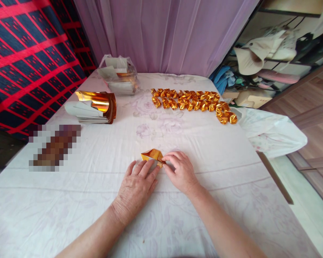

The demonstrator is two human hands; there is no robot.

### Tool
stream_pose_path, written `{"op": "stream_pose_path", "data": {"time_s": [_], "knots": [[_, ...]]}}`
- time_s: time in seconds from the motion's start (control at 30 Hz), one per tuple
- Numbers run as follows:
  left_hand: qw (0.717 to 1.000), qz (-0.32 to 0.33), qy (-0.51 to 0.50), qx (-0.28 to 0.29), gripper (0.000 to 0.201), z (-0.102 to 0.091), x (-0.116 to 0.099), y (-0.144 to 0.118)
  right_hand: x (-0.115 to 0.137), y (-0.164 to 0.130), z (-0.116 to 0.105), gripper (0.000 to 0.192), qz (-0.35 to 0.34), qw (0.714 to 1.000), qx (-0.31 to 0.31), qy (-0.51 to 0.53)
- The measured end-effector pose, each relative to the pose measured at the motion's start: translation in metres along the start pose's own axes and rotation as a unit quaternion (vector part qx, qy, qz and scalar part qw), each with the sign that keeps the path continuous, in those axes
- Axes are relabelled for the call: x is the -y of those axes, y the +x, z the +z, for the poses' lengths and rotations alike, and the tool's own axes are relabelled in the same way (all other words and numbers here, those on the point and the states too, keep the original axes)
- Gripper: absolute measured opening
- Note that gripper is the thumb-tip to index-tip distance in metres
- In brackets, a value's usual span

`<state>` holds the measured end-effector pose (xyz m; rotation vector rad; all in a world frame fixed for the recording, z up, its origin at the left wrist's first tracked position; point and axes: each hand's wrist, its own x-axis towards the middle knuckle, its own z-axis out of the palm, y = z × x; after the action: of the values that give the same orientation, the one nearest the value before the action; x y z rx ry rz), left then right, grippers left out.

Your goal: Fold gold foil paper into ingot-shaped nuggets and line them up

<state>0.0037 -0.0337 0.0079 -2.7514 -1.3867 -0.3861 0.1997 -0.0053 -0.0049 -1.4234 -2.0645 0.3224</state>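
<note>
A partly folded piece of gold foil paper (156, 154) lies on the cloth-covered table in front of me, its pale underside showing along the near fold. My left hand (137, 182) rests palm down with fingers stretched out, the fingertips pressing the paper's near edge. At the paper's right corner, my right hand (181, 172) pinches the foil between thumb and forefinger. Beyond my hands, several folded gold foil pieces (196, 104) stand in rows at the back right. A stack of unfolded foil sheets (97, 107), gold on one side and pale on the other, sits at the back left.
A clear plastic bag (121, 77) with more sheets stands near the purple curtain (156, 36). White plastic (274, 130) hangs by the table's right edge. Shelves at right hold a cap (250, 55) and cloths. A blurred-out patch (56, 147) covers something at left.
</note>
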Motion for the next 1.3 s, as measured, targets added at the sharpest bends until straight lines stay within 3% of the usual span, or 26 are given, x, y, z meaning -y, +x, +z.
{"op": "stream_pose_path", "data": {"time_s": [0.3,1.3], "knots": [[1.0,0.005,0.004,-0.006,0.035,-0.0011,-0.0001,0.0006,-0.0042,-0.0015,-0.0044,0.02,-0.016,0.999,0.021,0.026],[1.0,-0.001,-0.007,0.009,0.036,-0.0022,0.0006,0.004,-0.0029,0.0018,0.003,0.015,0.001,1.0,-0.013,0.007]]}}
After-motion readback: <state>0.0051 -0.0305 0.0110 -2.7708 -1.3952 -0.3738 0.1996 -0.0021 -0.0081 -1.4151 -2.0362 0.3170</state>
